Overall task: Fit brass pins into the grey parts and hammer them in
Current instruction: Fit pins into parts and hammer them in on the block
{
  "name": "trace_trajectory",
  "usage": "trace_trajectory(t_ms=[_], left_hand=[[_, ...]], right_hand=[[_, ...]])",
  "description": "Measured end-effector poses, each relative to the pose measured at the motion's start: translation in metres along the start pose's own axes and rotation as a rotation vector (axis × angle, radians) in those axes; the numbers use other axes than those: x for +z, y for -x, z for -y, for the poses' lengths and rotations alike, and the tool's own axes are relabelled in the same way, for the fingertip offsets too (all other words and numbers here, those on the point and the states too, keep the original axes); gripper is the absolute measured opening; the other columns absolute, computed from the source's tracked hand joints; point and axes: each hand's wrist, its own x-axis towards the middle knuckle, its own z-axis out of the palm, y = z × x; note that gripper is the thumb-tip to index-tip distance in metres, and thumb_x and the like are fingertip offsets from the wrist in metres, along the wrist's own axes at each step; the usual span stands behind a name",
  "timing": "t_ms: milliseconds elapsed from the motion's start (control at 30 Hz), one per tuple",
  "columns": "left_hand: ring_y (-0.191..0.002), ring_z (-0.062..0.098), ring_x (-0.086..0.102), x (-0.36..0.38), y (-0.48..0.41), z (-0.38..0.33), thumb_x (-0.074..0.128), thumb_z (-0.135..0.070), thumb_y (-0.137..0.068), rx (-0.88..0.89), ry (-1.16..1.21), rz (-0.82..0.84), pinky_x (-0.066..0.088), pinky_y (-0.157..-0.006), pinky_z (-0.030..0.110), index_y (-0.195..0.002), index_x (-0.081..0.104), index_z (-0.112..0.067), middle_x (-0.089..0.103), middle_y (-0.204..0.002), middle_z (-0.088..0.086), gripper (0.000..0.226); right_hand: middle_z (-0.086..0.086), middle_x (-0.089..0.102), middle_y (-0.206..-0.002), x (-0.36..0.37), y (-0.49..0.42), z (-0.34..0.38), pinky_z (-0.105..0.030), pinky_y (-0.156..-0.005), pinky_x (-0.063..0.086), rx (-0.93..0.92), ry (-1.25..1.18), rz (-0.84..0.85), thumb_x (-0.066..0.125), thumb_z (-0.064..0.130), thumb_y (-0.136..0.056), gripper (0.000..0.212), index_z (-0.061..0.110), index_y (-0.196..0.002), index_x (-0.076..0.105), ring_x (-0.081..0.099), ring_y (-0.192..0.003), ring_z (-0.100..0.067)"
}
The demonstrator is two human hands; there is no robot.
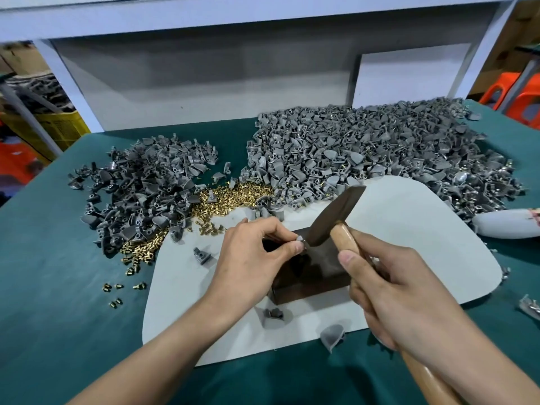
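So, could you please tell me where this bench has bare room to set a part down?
The pale mat is bare right of the dark block, up to the right heap. The green cloth is bare at the near left, below the stray brass pins. Crowded: the left heap, the right heap and the pin pile between.

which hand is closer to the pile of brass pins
Left. The left hand pinches a grey part at the block, with the brass pins just beyond it. The right hand grips the hammer by its handle, farther right and nearer the person.
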Motion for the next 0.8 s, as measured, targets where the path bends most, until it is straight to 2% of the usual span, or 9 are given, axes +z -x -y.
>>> trace_trajectory(t_ms=[100,200,300,367,433,533,667,733,800], left_hand=[[-0.075,-0.011,0.057,0.0,0.0,-0.001,0.081,-0.017,-0.073,0.011,-0.001,-0.001,0.037,-0.066,0.001,-0.063,0.066,-0.033,0.063,-0.063,-0.024,0.024],[-0.075,-0.013,0.057,0.001,-0.001,0.0,0.081,-0.017,-0.073,0.017,-0.012,-0.003,0.036,-0.067,0.0,-0.062,0.065,-0.034,0.062,-0.061,-0.025,0.026],[-0.074,-0.008,0.059,-0.001,-0.002,0.002,0.081,-0.021,-0.074,0.009,-0.051,0.002,0.026,-0.086,-0.003,-0.061,0.064,-0.034,0.064,-0.064,-0.024,0.025],[-0.074,-0.006,0.06,-0.002,-0.003,0.002,0.081,-0.022,-0.073,0.007,-0.053,0.005,0.023,-0.083,-0.006,-0.06,0.064,-0.034,0.066,-0.065,-0.022,0.025],[-0.073,-0.006,0.061,-0.002,-0.003,0.003,0.081,-0.021,-0.073,-0.001,-0.048,0.003,0.022,-0.076,-0.01,-0.06,0.063,-0.035,0.066,-0.064,-0.021,0.026],[-0.072,-0.006,0.061,-0.002,-0.002,0.004,0.08,-0.022,-0.074,-0.017,-0.045,0.0,0.018,-0.08,-0.011,-0.059,0.064,-0.036,0.067,-0.066,-0.023,0.026],[-0.072,-0.007,0.061,-0.002,0.0,0.007,0.08,-0.02,-0.074,-0.003,0.023,0.009,0.035,-0.076,-0.001,-0.065,0.067,-0.033,0.068,-0.068,-0.023,0.021],[-0.074,-0.006,0.062,-0.002,0.003,0.009,0.079,-0.019,-0.075,0.002,0.041,0.006,0.042,-0.073,0.008,-0.067,0.067,-0.032,0.068,-0.071,-0.024,0.019],[-0.078,-0.003,0.062,0.0,0.007,0.013,0.078,-0.02,-0.076,-0.001,0.042,-0.008,0.045,-0.074,0.014,-0.07,0.066,-0.032,0.068,-0.074,-0.023,0.018]], right_hand=[[0.004,0.03,-0.046,-0.005,0.001,0.006,-0.017,-0.035,0.029,0.037,-0.076,0.01,0.047,0.026,-0.096,0.016,0.033,-0.095,0.061,0.026,-0.03,-0.014],[0.012,0.038,-0.04,-0.005,-0.001,0.005,-0.01,-0.035,0.028,-0.064,0.033,-0.054,0.049,0.027,-0.095,0.014,0.032,-0.098,0.061,0.035,-0.029,-0.005],[0.026,0.05,-0.043,0.007,0.001,0.0,-0.006,-0.038,0.033,-0.055,0.139,0.042,0.049,0.024,-0.096,0.014,0.034,-0.098,0.058,0.05,-0.04,0.009],[0.027,0.049,-0.042,0.008,0.001,-0.001,-0.008,-0.04,0.035,-0.03,0.152,0.061,0.048,0.024,-0.096,0.014,0.03,-0.102,0.06,0.051,-0.043,0.01],[0.022,0.05,-0.042,0.001,-0.002,0.0,-0.01,-0.038,0.034,-0.049,0.139,0.005,0.048,0.028,-0.095,0.014,0.028,-0.102,0.06,0.05,-0.041,0.004],[0.006,0.041,-0.041,-0.012,-0.007,0.005,-0.011,-0.035,0.024,-0.093,0.081,-0.063,0.048,0.031,-0.093,0.013,0.029,-0.1,0.058,0.036,-0.031,-0.008],[0.002,0.036,-0.043,-0.022,-0.01,0.007,-0.013,-0.034,0.025,-0.051,0.026,-0.063,0.048,0.039,-0.085,0.021,0.042,-0.101,0.062,0.029,-0.028,-0.012],[0.006,0.045,-0.041,-0.032,-0.018,0.0,-0.018,-0.031,0.03,-0.055,0.231,-0.126,0.048,0.041,-0.084,0.032,0.048,-0.113,0.058,0.037,-0.028,-0.011],[0.007,0.056,-0.054,-0.043,-0.031,-0.013,-0.021,-0.043,0.042,-0.065,0.577,-0.206,0.049,0.031,-0.088,0.043,0.041,-0.13,0.05,0.052,-0.044,-0.013]])
